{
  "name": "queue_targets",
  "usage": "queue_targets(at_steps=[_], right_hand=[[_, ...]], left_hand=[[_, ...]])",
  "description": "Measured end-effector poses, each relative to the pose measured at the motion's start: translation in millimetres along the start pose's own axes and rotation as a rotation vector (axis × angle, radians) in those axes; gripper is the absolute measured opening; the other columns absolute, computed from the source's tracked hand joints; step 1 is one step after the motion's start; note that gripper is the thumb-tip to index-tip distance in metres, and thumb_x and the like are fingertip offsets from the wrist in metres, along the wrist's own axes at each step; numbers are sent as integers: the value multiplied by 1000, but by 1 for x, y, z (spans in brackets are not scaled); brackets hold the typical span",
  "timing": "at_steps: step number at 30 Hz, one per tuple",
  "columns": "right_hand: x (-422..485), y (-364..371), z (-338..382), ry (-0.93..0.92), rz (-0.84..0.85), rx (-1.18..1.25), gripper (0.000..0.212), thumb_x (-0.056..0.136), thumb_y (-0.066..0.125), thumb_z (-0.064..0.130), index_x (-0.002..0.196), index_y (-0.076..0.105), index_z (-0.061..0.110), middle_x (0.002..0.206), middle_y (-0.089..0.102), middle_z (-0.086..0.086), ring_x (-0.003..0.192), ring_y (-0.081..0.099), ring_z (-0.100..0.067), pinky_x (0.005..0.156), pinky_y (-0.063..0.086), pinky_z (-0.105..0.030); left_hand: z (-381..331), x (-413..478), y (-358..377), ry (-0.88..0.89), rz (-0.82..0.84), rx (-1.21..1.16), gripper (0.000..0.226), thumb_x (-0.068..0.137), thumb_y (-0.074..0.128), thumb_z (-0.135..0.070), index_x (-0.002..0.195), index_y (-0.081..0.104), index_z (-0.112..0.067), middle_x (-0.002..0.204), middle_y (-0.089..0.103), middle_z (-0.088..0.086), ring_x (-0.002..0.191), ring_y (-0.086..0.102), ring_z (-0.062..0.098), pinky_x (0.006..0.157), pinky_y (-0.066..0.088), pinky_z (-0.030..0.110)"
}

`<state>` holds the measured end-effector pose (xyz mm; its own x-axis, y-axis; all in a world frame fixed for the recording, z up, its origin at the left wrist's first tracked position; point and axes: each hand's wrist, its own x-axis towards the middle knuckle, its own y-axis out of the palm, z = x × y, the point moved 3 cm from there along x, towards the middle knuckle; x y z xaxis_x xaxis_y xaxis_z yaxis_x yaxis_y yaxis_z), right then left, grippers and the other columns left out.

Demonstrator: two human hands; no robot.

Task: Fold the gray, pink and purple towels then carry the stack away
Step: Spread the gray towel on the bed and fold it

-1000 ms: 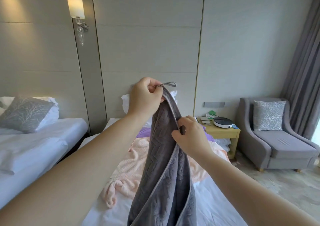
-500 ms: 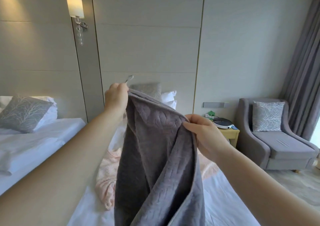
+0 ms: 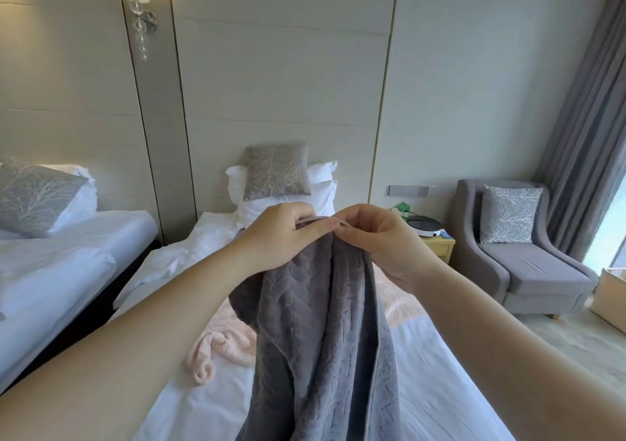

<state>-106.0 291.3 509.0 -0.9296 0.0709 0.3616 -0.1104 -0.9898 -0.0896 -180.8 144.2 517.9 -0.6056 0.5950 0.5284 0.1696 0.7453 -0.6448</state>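
Observation:
A gray towel point(image 3: 321, 339) hangs in front of me over the bed, draping down past the bottom of the view. My left hand point(image 3: 281, 237) and my right hand point(image 3: 379, 240) meet at its top edge, and each pinches the hem there. Behind the gray towel a pink towel point(image 3: 223, 342) lies crumpled on the white bed point(image 3: 189, 406). The gray towel and my hands hide the purple towel.
A second bed point(image 3: 67, 254) stands at the left across a narrow gap. Pillows point(image 3: 277, 176) lean against the headboard. A yellow nightstand point(image 3: 438, 247) with a round device sits at the right, then a gray armchair point(image 3: 528, 264), curtains and a beige box point(image 3: 613, 298).
My hands came together from being spread apart, so the towel's top corners now meet and the towel hangs doubled. The view has tipped down slightly and the headboard pillows show.

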Motion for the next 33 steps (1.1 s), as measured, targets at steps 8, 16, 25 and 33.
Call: queue_targets(at_steps=[8, 16, 25, 33], right_hand=[[-19, -7, -41, 176, 126, -172, 13, 86, 63, 3, 98, 68, 3, 102, 70, -15, 95, 64, -23, 93, 50, -34], [-16, -18, -48, 302, 78, -591, 13, 82, 59, 16, 70, 62, 13, 71, 62, -1, 65, 56, -15, 61, 43, -15], [-20, -23, -38, 288, 137, -512, 27, 88, 48, -1, 93, 71, 12, 96, 70, -6, 92, 62, -22, 92, 46, -35], [-8, -5, -14, 247, 132, 110, 21, 87, 49, -11, 106, 57, -12, 94, 60, -17, 87, 57, -27, 82, 47, -34]], left_hand=[[-11, 18, -25, 132, -133, 9, 26, 77, 76, -33, 64, 55, -25, 61, 52, -9, 59, 45, 2, 57, 34, 14], [2, 19, -48, 15, -360, -184, 26, 79, 75, -26, 70, 59, -9, 63, 53, -2, 56, 43, 3, 55, 34, 14], [38, 1, -64, -202, -487, -73, 31, 83, 70, -35, 75, 59, -7, 63, 50, -4, 50, 42, 0, 47, 31, 9], [38, -14, -8, -253, 81, -6, 43, 89, 52, -51, 125, 52, -28, 124, 51, -18, 117, 48, -1, 91, 36, 14]])
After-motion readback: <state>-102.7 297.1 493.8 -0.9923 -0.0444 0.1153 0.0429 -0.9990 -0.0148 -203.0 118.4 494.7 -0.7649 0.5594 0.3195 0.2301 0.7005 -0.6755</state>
